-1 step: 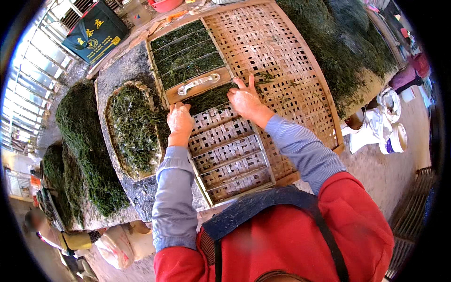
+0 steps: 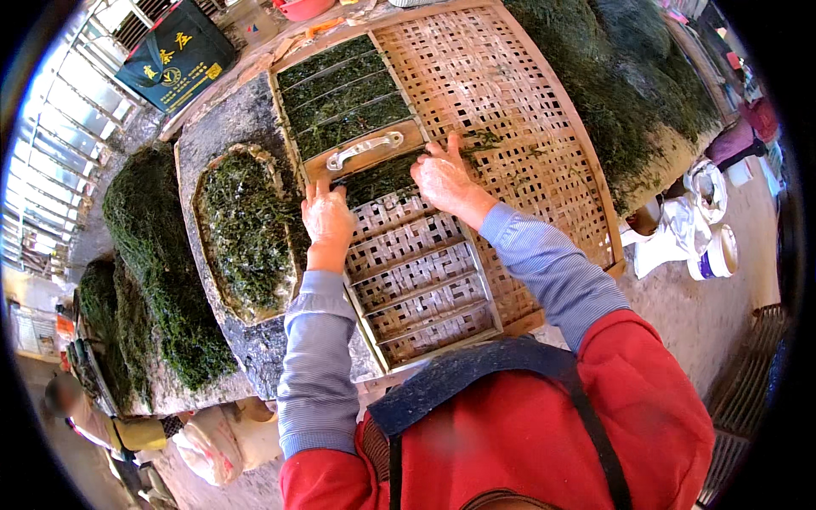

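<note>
A wooden frame with slats (image 2: 493,295) lies on a woven bamboo mat (image 2: 544,136). Its far compartments hold flattened dark green seaweed (image 2: 344,93); the near ones show bare weave. A wooden board with a pale handle (image 2: 365,151) lies across the frame. Just nearer than the board, a strip of seaweed (image 2: 382,180) spans one compartment. At the strip's left end, my left hand (image 2: 327,219) lies with fingers stretched against the frame's left rail. My right hand (image 2: 450,180) is at the right end, fingers apart, some bent down onto the strip. Neither hand grips the handle.
Left of the frame sits a rough-rimmed basin (image 2: 204,255) heaped with seaweed. Large seaweed piles (image 2: 161,263) stand at the far left and back right (image 2: 595,93). A dark green bag (image 2: 174,58) is at the back left. White buckets (image 2: 722,251) stand on the right.
The view has shifted very slightly. My right index finger is slightly less spread; both hands stay at the ends of the seaweed strip.
</note>
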